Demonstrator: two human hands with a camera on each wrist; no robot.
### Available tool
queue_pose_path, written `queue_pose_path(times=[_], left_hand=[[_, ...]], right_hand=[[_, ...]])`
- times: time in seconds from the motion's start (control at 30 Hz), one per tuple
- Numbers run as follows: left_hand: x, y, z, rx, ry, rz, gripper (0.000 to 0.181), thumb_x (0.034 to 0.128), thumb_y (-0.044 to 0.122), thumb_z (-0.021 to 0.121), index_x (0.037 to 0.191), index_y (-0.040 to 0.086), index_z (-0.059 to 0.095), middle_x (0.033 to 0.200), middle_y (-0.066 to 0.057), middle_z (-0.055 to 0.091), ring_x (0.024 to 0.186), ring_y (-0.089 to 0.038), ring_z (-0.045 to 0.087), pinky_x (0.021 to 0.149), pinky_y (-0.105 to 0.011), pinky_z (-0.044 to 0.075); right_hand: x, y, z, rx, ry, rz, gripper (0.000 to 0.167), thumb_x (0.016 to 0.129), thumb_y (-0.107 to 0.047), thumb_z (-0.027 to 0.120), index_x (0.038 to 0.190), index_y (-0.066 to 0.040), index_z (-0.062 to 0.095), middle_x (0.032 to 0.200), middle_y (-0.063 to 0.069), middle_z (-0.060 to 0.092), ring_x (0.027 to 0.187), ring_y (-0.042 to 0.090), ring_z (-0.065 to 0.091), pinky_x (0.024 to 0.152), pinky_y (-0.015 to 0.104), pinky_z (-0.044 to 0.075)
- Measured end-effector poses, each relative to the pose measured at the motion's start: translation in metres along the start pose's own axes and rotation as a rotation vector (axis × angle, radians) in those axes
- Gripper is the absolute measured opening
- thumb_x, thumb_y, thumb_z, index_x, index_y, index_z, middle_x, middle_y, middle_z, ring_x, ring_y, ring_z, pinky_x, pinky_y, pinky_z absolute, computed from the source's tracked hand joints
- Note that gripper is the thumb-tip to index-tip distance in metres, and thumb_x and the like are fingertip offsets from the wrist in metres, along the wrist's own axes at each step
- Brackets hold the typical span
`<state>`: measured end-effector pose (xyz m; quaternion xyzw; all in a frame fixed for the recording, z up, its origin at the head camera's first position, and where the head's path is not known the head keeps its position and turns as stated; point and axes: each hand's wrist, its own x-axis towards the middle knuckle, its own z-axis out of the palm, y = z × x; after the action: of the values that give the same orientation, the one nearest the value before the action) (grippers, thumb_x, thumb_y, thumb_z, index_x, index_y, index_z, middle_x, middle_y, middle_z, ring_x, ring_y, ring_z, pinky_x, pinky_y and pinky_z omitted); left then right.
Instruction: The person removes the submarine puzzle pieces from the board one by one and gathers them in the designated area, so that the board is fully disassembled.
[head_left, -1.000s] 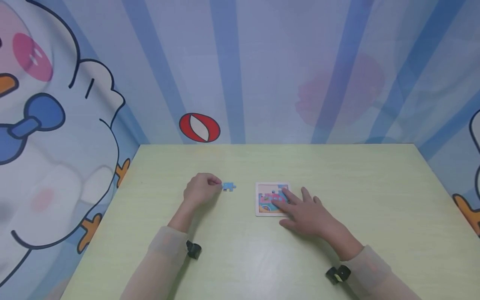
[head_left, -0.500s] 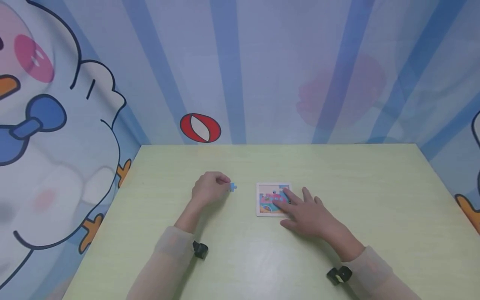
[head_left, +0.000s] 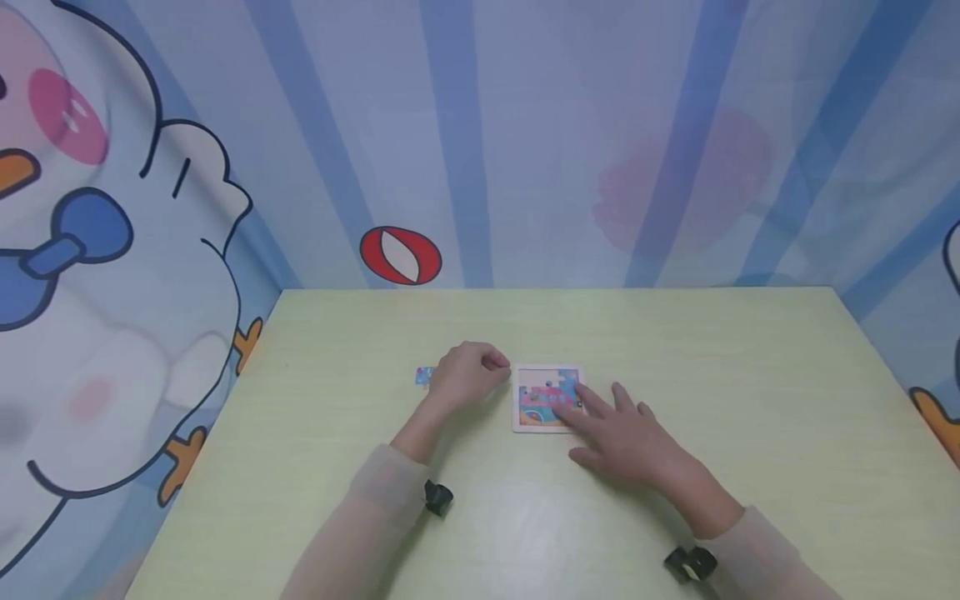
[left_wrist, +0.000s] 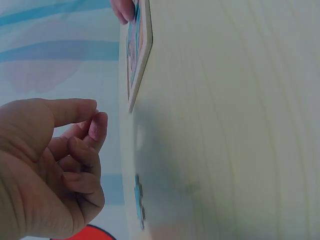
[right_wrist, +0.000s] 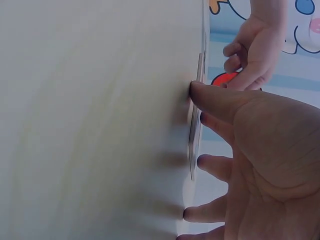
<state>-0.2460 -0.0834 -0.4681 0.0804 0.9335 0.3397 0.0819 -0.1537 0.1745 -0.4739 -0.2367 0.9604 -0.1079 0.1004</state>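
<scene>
A small square jigsaw puzzle (head_left: 551, 398) with a white frame lies flat, showing a pink shape on blue and one pale gap at its upper left. My left hand (head_left: 468, 375) hovers close to its left edge, fingers curled, thumb and forefinger tips together. I see no piece between those tips. Behind that hand a blue and purple puzzle piece (head_left: 424, 375) lies on the table, partly covered. In the left wrist view a light blue puzzle piece (left_wrist: 139, 201) lies edge-on. My right hand (head_left: 626, 433) is spread, its fingertips resting on the puzzle's right side.
The pale yellow-green table (head_left: 712, 358) extends around both hands. Behind it hangs a blue striped cloth (head_left: 540, 167) with cartoon prints. Black cameras are strapped at both wrists.
My left hand has moved right, over the light blue piece and up to the puzzle's edge, uncovering the blue and purple piece. My right hand has shifted slightly right.
</scene>
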Motion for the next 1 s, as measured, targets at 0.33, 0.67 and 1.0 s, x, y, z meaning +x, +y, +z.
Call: queue_pose_path(times=[0.33,0.67,1.0], left_hand=[[0.005,0.027,0.024,0.021,-0.060,0.062,0.011,0.0942,0.028,0.073,0.101,0.022,0.079,0.084,0.012,0.070,0.079,-0.009,0.064,0.073,-0.034,0.050],[0.016,0.037,0.046,0.036,-0.110,0.063,0.013,0.0903,0.032,0.076,0.101,0.025,0.079,0.086,0.017,0.071,0.078,-0.004,0.063,0.069,-0.030,0.049],[0.017,0.045,0.056,0.090,-0.110,0.011,0.018,0.0883,0.038,0.081,0.100,0.024,0.078,0.089,0.015,0.070,0.078,-0.009,0.061,0.067,-0.033,0.047]], right_hand=[[-0.010,-0.002,0.003,-0.017,-0.012,-0.018,0.058,0.102,-0.044,0.063,0.156,-0.028,0.049,0.165,0.016,0.035,0.140,0.067,0.028,0.100,0.080,0.034],[-0.013,-0.002,0.002,-0.031,0.017,-0.044,0.057,0.102,-0.043,0.063,0.155,-0.027,0.050,0.164,0.016,0.036,0.138,0.068,0.031,0.096,0.079,0.037],[-0.013,0.000,0.006,-0.038,0.033,-0.055,0.057,0.102,-0.044,0.064,0.155,-0.029,0.051,0.164,0.014,0.037,0.137,0.067,0.034,0.095,0.079,0.039]])
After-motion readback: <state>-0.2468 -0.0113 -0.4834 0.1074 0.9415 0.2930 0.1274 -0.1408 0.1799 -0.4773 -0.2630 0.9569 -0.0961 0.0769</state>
